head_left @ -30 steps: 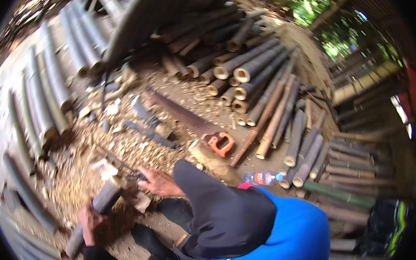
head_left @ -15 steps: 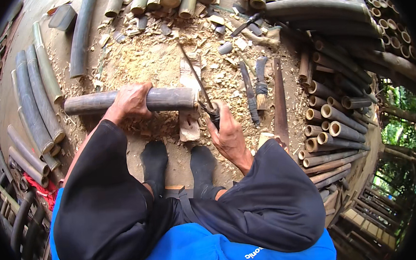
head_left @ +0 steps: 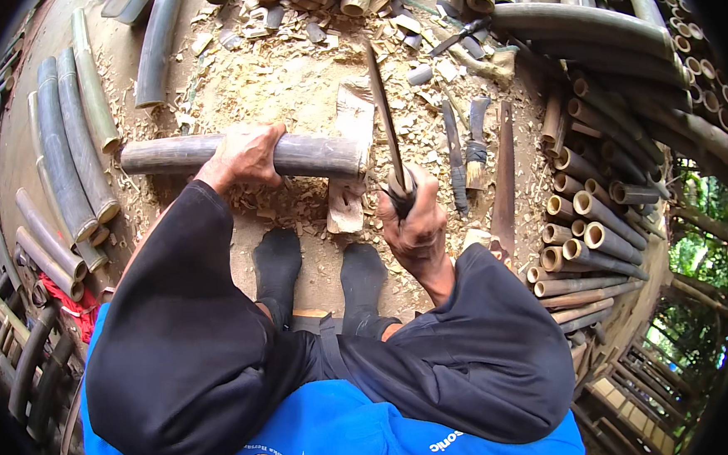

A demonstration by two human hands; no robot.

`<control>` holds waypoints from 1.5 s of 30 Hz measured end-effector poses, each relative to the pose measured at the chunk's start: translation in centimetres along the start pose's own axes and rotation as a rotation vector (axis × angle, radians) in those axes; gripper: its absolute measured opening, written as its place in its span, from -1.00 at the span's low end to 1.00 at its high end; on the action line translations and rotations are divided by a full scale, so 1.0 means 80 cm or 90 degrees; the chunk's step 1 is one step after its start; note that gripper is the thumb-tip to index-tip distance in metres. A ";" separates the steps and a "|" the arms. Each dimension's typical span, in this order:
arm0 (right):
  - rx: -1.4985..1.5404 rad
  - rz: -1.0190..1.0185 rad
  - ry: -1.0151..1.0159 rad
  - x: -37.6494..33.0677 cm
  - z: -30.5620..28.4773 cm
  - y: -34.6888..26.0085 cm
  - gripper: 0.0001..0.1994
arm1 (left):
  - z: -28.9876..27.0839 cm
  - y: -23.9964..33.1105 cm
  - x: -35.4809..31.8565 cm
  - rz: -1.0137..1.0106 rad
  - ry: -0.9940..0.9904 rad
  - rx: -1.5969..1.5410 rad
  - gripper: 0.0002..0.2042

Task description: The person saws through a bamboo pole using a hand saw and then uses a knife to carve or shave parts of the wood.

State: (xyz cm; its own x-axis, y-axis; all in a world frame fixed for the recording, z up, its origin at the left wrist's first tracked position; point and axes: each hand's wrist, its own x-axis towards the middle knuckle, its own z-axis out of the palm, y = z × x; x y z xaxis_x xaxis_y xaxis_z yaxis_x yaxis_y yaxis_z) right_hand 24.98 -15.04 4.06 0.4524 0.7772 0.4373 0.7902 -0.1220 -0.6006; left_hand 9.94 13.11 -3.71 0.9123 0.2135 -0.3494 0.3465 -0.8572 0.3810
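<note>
Gripping a bamboo pole [head_left: 309, 154], left hand [head_left: 243, 156]; right hand [head_left: 416, 224] holds a blade [head_left: 384, 118].

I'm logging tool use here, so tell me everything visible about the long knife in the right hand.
The long dark-bladed knife has a slim, narrow blade that looks like dull metal, pointing away from the person over the chip-strewn ground. Its dark handle is hidden inside the right hand, clenched around it. The blade passes just beyond the cut end of the grey-brown bamboo pole, which the left hand grips; whether blade and pole touch cannot be told.
</note>
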 end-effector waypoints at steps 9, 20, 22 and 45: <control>-0.059 0.161 -0.196 -0.009 0.016 0.015 -0.60 | -0.002 0.001 -0.004 -0.023 -0.017 0.008 -0.38; -0.062 0.315 -0.300 -0.008 0.016 0.022 -0.65 | -0.003 -0.001 0.000 -0.031 -0.007 -0.002 -0.35; 0.018 0.165 -0.166 0.003 -0.004 -0.006 -0.67 | 0.001 0.001 -0.008 -0.026 -0.010 -0.017 -0.41; -0.066 0.207 -0.250 0.002 -0.002 0.003 -0.57 | 0.019 0.007 -0.023 -0.004 0.103 0.032 -0.43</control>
State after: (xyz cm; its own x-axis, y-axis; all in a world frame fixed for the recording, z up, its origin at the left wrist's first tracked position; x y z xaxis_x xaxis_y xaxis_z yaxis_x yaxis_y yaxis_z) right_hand 25.28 -15.02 4.09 0.5072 0.8599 -0.0570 0.6804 -0.4402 -0.5859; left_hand 8.14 11.51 -4.15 0.9348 0.2885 -0.2070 0.3447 -0.8772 0.3342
